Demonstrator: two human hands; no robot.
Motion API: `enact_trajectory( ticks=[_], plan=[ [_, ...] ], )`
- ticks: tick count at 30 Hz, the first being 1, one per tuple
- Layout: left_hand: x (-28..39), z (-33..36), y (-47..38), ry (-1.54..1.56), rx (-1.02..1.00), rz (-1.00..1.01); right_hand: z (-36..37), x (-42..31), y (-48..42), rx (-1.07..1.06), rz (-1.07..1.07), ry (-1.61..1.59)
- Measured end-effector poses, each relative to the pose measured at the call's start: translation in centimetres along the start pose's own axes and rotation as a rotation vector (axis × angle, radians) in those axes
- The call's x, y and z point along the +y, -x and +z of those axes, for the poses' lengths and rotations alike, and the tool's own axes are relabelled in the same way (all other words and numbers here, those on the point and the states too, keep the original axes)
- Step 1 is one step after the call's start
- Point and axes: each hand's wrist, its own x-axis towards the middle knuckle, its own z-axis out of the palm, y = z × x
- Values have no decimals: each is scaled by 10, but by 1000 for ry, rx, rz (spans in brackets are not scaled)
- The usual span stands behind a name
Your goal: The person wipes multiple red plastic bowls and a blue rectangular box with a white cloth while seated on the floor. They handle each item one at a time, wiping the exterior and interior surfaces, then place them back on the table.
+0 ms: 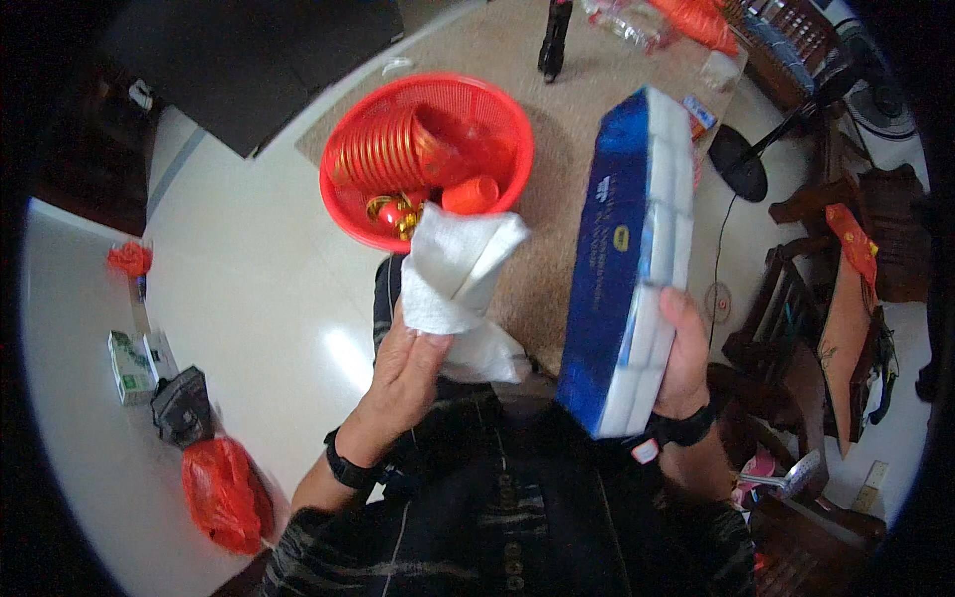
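Observation:
A crumpled white cloth or tissue [455, 276] is held in my left hand [410, 366], its upper end overlapping the near rim of a red plastic basket [522, 149]. My right hand [686, 358] grips the right side of a large blue-and-white pack of tissues [604, 246], which is tilted upright and bears writing. Inside the basket lie a row of nested red cups with gold rims [380, 153], a smaller red cup [471, 195] and a red-and-gold ornament [395, 213]. My right fingers behind the pack are hidden.
The basket stands on a brown table [552, 298]. A black bottle-like object [556, 41] and plastic bags [694, 22] are at its far side. To the right are a fan base [739, 164] and wooden chairs [776, 321]. Red [227, 492] and black bags [183, 407] lie left.

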Motion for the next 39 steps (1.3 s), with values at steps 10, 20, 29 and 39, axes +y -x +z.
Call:
enact_trajectory(
  ticks=[10, 20, 29, 39],
  plan=[
    [26, 80, 10, -616, -334, 670, -13, 62, 61, -258, 299, -480],
    [28, 18, 2, -746, 280, 651, 23, 50, 116, -500, 186, 56],
    [53, -5, 76, -277, 328, 428, 19, 59, 137, -568, 14, -353],
    [42, 32, 88, 332, -173, 114, 30, 63, 136, -459, 49, -393]
  ],
)
